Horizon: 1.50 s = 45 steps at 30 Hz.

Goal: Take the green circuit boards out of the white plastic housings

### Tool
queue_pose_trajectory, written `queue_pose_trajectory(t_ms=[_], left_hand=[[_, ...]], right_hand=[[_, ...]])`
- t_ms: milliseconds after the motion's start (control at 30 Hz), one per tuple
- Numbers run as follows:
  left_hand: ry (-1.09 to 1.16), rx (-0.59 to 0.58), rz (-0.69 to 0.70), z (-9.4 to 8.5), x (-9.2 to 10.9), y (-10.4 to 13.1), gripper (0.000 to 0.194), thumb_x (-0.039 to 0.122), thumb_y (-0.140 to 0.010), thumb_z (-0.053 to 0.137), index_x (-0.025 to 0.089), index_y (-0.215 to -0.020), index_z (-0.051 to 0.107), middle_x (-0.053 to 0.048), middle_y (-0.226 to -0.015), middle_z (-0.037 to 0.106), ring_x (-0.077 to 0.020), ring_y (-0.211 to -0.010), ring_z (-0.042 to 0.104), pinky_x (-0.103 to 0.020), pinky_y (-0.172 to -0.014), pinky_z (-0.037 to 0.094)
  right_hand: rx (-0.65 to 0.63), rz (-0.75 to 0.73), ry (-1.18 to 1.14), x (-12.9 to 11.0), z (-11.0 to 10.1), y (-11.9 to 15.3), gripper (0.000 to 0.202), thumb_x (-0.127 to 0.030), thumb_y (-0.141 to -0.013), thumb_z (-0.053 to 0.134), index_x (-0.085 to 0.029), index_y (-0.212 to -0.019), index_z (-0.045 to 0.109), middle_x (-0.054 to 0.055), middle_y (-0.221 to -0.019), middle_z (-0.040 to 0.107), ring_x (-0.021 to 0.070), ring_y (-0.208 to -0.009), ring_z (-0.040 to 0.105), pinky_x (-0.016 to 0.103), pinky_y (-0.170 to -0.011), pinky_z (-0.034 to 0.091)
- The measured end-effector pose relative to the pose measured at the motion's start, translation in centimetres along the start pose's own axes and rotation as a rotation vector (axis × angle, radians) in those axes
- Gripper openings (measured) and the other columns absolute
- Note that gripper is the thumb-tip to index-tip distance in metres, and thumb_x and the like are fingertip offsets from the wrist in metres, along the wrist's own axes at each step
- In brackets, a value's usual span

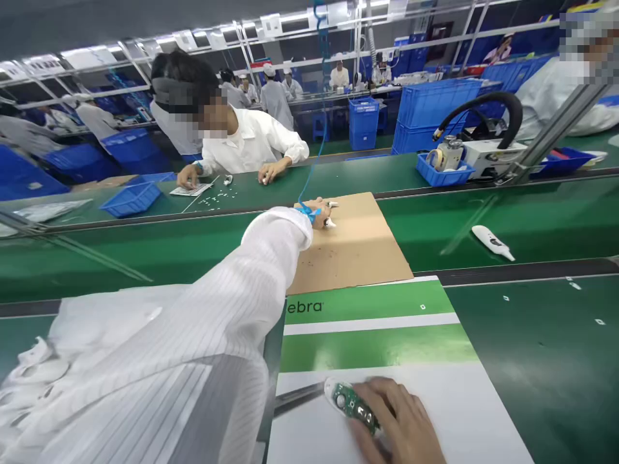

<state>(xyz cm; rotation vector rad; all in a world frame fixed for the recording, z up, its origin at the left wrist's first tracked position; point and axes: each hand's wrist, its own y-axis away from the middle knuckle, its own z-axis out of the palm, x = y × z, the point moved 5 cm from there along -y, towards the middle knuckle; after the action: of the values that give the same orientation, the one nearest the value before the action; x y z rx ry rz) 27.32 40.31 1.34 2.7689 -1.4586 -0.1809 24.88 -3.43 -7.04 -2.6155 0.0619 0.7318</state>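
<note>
My left hand (318,212), with a blue band at the wrist, reaches far forward over a brown cardboard sheet (353,251). Its fingers are curled, and white pointed pieces (330,223) stick out from them; the rest of these pieces is hidden. Close to me, my right hand (401,419) is closed around a white handheld housing (330,388) whose green circuit board (355,407) faces up. Under it lies a green and white printed board (377,348). A blurred grey strip (300,396) lies left of the housing; I cannot make out what it is.
A white pointed device (493,242) lies on the green belt (435,225) to the right. Small white pieces (599,321) dot the right bench. White bags (39,374) are at left. Across the belt, a person (251,138) works beside a blue tray (130,198); another blue tray (445,173) holds parts.
</note>
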Motion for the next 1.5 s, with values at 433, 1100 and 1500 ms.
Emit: queue_pose_trajectory(t_ms=[433,1100,1500], left_hand=[[0.08,-0.238,-0.305,-1.4,0.1,0.5,0.034,0.031,-0.092,0.062,0.013,-0.12,0.059,-0.01,-0.116,0.064,-0.0213,-0.099,0.063,-0.036,-0.086,0.053],[0.436,0.364,-0.288,-6.3,6.5,38.6,0.029,0.031,-0.09,0.055,0.021,-0.118,0.056,-0.009,-0.14,0.05,-0.0233,-0.129,0.049,-0.04,-0.108,0.042],[0.137,0.089,-0.795,3.1,3.0,56.2,0.023,0.038,-0.084,0.054,0.018,-0.086,0.064,-0.014,-0.099,0.067,-0.0285,-0.093,0.062,-0.041,-0.084,0.049]], right_hand=[[-0.107,0.033,-0.017,-0.8,-1.6,-1.2,0.031,-0.032,-0.092,0.057,-0.029,-0.123,0.059,0.005,-0.108,0.062,0.0201,-0.09,0.059,0.032,-0.069,0.044],[-0.114,0.0,-0.053,-2.0,-4.5,1.8,0.025,-0.042,-0.095,0.053,-0.026,-0.108,0.066,0.002,-0.109,0.069,0.0218,-0.099,0.061,0.038,-0.082,0.043],[-0.033,0.051,0.008,-2.7,-5.5,5.8,0.037,-0.053,-0.093,0.049,-0.025,-0.111,0.065,0.007,-0.109,0.068,0.0272,-0.099,0.062,0.042,-0.085,0.048]])
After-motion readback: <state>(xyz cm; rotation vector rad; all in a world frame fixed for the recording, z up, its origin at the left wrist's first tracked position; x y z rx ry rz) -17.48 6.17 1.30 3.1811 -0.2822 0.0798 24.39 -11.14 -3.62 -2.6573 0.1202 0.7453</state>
